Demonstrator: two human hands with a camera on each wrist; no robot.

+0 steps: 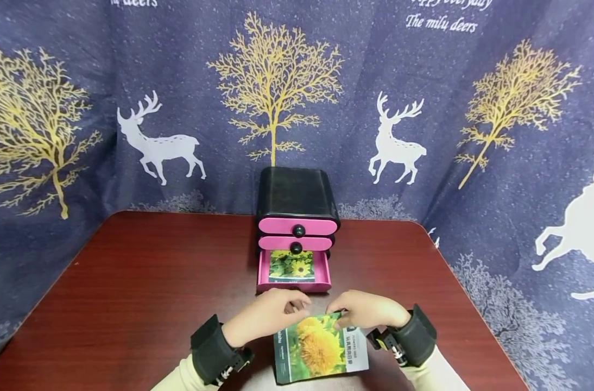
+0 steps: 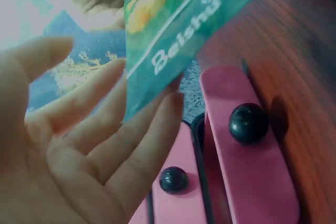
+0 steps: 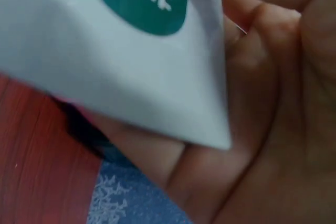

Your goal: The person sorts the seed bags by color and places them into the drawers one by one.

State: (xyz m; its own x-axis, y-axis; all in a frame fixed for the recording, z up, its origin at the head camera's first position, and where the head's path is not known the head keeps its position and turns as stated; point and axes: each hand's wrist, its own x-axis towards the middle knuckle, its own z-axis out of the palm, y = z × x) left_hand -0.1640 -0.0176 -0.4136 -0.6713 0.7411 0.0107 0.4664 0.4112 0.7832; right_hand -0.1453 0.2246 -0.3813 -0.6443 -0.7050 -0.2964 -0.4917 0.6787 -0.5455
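A flower seed packet point(image 1: 320, 347) with a yellow bloom, green top and pale bottom end is held up near the front of the table. My right hand point(image 1: 372, 310) pinches it by its far edge. Close to the packet's green end is my left hand point(image 1: 265, 317); in the left wrist view its fingers point(image 2: 152, 145) are loosely extended behind the packet's corner, thumb apart. Whether they touch it is hard to tell. Beyond both hands, the bottom pink drawer point(image 1: 263, 271) is pulled out, with another flower packet point(image 1: 291, 265) lying in it.
A black drawer cabinet point(image 1: 297, 190) stands at the back of the reddish-brown table point(image 1: 170, 282). Its top pink drawer point(image 1: 277, 226) and middle pink drawer point(image 1: 275, 243) have round black knobs. A blue curtain point(image 1: 355, 65) with deer and trees hangs behind.
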